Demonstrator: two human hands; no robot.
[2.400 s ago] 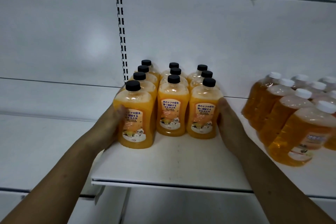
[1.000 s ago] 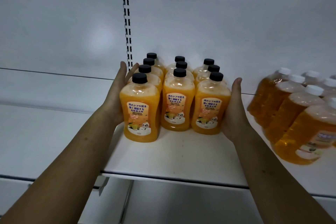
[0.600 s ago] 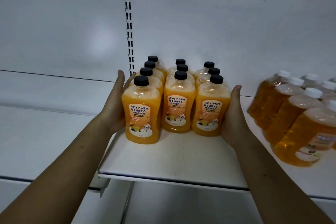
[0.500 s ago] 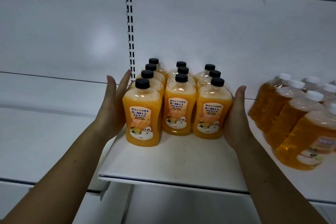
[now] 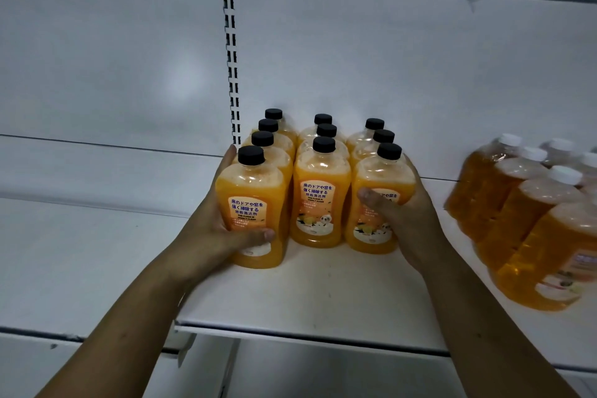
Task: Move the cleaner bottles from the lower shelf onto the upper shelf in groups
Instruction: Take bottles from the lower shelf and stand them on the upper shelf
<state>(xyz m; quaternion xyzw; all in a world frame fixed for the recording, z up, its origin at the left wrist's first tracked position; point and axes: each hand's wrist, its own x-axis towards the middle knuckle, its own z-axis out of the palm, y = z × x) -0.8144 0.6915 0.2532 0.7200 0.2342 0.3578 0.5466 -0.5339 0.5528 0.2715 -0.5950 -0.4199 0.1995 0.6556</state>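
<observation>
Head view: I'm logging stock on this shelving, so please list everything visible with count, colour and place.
black-capped bottles: ten, orange, three columns (four, three, three) on the shelf, reaching back to the back panel.
white-capped bottles: at least five, amber, right end of the same shelf, blurred and cut by the frame edge.
shelf: one, white, under both groups.
back panel: white, behind the shelf.
slotted upright: one, white with dark slots, behind the left column.
left hand: grips the front-left bottle, thumb across its label.
right hand: grips the front-right bottle, thumb across its label.
</observation>
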